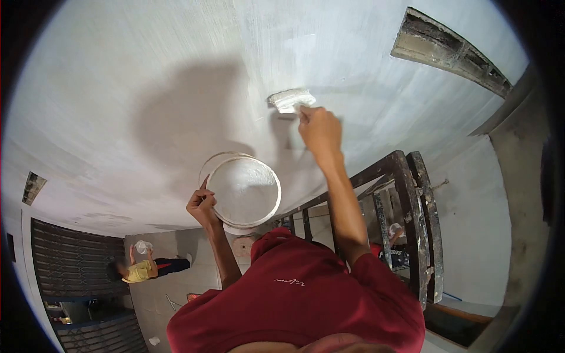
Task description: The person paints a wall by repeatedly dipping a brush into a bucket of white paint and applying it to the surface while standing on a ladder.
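Note:
My right hand (321,130) is closed round the handle of a wide paintbrush (291,101) thick with white paint. The bristles rest against the pale, streaky wall (247,35) ahead of me. Below and to the left, my left hand (202,206) grips a round white bucket (279,193) at its left edge, near the thin wire handle. White paint coats the inside of the bucket; its depth is hard to judge. My fingers partly cover the bucket's rim.
A dark paint-spattered wooden ladder (412,217) stands close on my right. Rough openings (450,50) break the wall at upper right and far left. Down on the floor, a person in a yellow shirt (141,271) holds a white container. Another person shows partly behind the ladder.

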{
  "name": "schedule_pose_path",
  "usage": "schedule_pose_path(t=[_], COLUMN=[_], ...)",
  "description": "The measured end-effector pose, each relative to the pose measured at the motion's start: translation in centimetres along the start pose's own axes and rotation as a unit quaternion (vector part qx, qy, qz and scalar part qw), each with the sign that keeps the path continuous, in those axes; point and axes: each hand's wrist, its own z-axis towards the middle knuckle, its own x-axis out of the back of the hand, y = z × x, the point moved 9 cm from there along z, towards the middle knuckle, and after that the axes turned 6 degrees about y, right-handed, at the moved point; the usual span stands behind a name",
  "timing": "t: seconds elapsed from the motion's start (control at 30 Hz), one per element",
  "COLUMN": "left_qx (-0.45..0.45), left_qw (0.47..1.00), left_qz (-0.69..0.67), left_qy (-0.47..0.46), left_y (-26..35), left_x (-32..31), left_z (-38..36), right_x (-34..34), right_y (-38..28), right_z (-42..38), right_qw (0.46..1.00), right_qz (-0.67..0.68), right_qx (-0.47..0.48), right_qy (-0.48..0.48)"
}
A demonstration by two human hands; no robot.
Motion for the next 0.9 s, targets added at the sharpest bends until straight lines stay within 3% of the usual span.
schedule_pose_path(t=[0.2, 0.3, 0.4, 0.47, 0.6, 0.7, 0.83, 0.9], left_qx=[-0.008, -0.011, -0.011, -0.007, 0.001, -0.002, -0.006, 0.002], left_qw=[1.0, 0.999, 0.999, 0.999, 0.998, 0.998, 0.998, 0.998], left_qz=[0.008, 0.011, 0.016, 0.02, 0.026, 0.022, 0.033, 0.034], left_qy=[-0.021, -0.032, -0.037, -0.038, -0.049, -0.054, -0.06, -0.06], left_y=[0.4, 0.6, 0.1, -0.2, -0.7, -1.4, -1.3, -1.0], left_x=[-0.7, -1.4, -1.3, -1.3, -1.2, -0.7, -0.3, -0.6], left_z=[-0.1, 0.0, 0.2, 0.2, 0.2, 0.4, 0.4, 0.2], right_x=[10.2, 13.5, 15.0, 12.5, 0.9, -3.1, -2.0, 2.0], right_y=[-6.5, -9.4, -10.7, -10.2, -4.4, -1.1, 0.3, -1.1], right_z=[9.4, 10.4, 8.9, 7.6, 3.2, -0.6, 0.2, 3.8], right_qw=[0.992, 0.99, 0.95, 0.951, 0.989, 0.999, 0.998, 0.999], right_qz=[0.0, -0.005, 0.048, 0.01, -0.054, -0.035, -0.037, -0.028], right_qx=[0.067, 0.073, 0.148, 0.161, 0.077, 0.029, 0.01, -0.013], right_qy=[0.11, 0.118, 0.27, 0.265, 0.113, 0.018, -0.05, -0.007])
